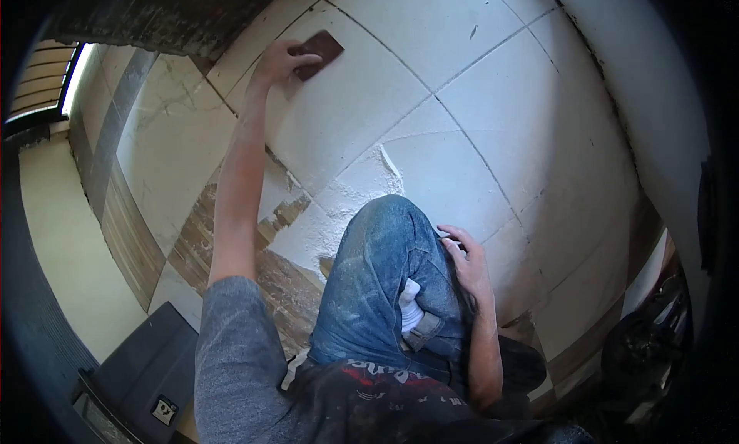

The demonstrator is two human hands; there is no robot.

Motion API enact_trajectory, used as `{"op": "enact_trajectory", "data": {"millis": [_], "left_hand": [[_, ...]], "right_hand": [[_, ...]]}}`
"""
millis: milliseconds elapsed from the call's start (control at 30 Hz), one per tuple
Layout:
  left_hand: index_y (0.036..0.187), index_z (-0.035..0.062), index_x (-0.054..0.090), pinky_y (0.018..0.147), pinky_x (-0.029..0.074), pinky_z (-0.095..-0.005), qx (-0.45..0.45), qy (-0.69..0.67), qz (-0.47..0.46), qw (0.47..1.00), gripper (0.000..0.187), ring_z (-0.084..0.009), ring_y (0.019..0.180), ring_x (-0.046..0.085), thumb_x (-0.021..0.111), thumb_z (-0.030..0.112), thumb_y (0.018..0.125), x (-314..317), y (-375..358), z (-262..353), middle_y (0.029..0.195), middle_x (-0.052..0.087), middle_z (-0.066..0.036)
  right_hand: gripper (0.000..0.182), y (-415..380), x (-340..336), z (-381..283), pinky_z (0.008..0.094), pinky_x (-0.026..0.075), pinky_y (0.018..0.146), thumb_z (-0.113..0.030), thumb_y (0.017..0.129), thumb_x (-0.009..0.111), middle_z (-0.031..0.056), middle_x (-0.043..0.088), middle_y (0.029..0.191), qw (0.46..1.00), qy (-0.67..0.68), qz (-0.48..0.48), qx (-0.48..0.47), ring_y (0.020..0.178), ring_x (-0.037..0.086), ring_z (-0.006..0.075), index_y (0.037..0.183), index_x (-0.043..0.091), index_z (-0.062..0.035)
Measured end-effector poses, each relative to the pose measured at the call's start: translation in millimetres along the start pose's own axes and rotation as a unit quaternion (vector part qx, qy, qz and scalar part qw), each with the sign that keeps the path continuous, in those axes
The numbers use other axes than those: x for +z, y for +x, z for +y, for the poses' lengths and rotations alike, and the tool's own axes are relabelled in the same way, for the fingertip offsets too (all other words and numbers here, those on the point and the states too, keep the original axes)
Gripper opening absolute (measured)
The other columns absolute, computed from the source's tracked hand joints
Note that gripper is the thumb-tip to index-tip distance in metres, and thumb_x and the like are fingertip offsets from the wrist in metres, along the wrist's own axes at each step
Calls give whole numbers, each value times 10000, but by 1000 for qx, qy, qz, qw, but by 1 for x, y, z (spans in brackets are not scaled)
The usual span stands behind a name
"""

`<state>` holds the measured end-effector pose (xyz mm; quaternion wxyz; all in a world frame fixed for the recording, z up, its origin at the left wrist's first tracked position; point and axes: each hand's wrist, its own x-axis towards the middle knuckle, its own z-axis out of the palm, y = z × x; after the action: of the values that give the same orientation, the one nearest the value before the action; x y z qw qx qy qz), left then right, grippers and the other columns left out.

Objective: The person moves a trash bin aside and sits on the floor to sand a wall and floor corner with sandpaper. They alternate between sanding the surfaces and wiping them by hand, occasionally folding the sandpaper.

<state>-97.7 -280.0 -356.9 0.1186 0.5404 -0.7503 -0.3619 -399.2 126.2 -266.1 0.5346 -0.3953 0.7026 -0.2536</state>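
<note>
My left hand point(279, 62) reaches far out over the tiled floor, its fingers and thumb closed on a flat, dark brown rectangular pad point(320, 54). The pad lies against or just over a pale floor tile point(362, 82); its exact kind does not show. Beside my bent knee, my right hand point(465, 261) hangs with loosely curved fingers apart and nothing in it. A patch of white powder point(339, 205) is spread over the tiles in front of my knee, with a thicker ridge at its right edge.
Wood-patterned tiles point(208, 244) border the pale ones at left. A black case point(142, 367) stands at lower left. Dark machine-like gear point(647, 344) sits at lower right. A pale wall point(662, 97) rises along the right, and a dark, rough surface point(146, 16) overhangs the far left.
</note>
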Motion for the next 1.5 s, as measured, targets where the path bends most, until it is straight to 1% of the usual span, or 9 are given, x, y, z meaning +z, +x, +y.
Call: {"op": "enact_trajectory", "data": {"millis": [133, 267, 467, 667, 867, 967, 1067, 1233, 1500], "left_hand": [[986, 25, 716, 557, 487, -308, -76, 30, 364, 928, 463, -152, 609, 631, 775, 413, 741, 7, 46, -26, 738, 699, -97], [1011, 27, 713, 604, 518, -385, 6, -50, -13, 999, 477, -218, 689, 674, 741, 429, 756, 20, 48, 98, 893, 721, -132], [968, 5, 711, 679, 519, -388, -161, -69, 499, 848, 465, -268, 760, 686, 753, 411, 746, 24, 73, -35, 845, 709, -166], [992, -6, 708, 711, 514, -401, -64, -27, 134, 988, 464, -246, 774, 693, 753, 388, 749, 19, 42, 17, 877, 703, -204], [929, -1, 713, 704, 530, -431, -155, 71, 392, 904, 528, -295, 786, 702, 794, 455, 676, -21, 42, 10, 801, 705, -175], [914, 18, 709, 691, 528, -441, -140, 4, 124, 982, 491, -327, 794, 691, 782, 451, 693, -13, 29, 29, 788, 702, -169], [1052, 48, 699, 714, 505, -351, -144, -7, 461, 875, 472, -246, 821, 688, 728, 435, 784, 12, 28, 47, 940, 711, -144], [910, 33, 724, 466, 369, -208, 142, -357, -72, 921, 252, -20, 529, 488, 754, 259, 803, 103, -81, 203, 665, 641, 26], [1042, 33, 635, 602, 458, -269, 121, -467, -114, 868, 289, -130, 684, 577, 662, 274, 885, 143, -101, 276, 867, 630, -72]], "right_hand": [[265, -2, -2, -3, 316, 470, 857, -89, 908, 546, 137, 645, 1125, 1000, -1, 0, -25, 997, 620, 226, 1156, 618, -32], [267, 3, -1, 0, 320, 469, 862, -109, 914, 548, 139, 642, 1134, 1000, 0, 8, -15, 1006, 617, 230, 1160, 617, -31], [277, -10, -11, 3, 316, 472, 860, -109, 911, 554, 144, 636, 1141, 1000, -7, 20, -15, 983, 627, 239, 1174, 611, -40], [295, 0, -9, 2, 317, 470, 862, -106, 907, 560, 142, 636, 1136, 1000, 12, 14, 12, 967, 637, 244, 1192, 601, -44], [291, -6, -19, -4, 318, 471, 854, -103, 904, 565, 134, 640, 1135, 998, -6, 39, -38, 962, 637, 230, 1185, 605, -45], [282, 0, -17, -9, 313, 472, 850, -107, 901, 571, 128, 644, 1139, 998, -21, 46, -24, 972, 636, 216, 1173, 615, -45], [271, 6, -21, -18, 301, 473, 835, -112, 904, 574, 125, 646, 1141, 998, -7, 38, -40, 977, 638, 200, 1163, 626, -56], [460, 45, -48, -42, 316, 447, 935, -47, 890, 599, 138, 574, 1274, 958, 132, 220, -130, 1116, 576, 213, 1334, 475, -41], [209, 72, -93, -135, 283, 522, 851, -9, 908, 594, 120, 671, 1010, 892, 99, 343, -277, 926, 653, 199, 1113, 604, 31]]}}
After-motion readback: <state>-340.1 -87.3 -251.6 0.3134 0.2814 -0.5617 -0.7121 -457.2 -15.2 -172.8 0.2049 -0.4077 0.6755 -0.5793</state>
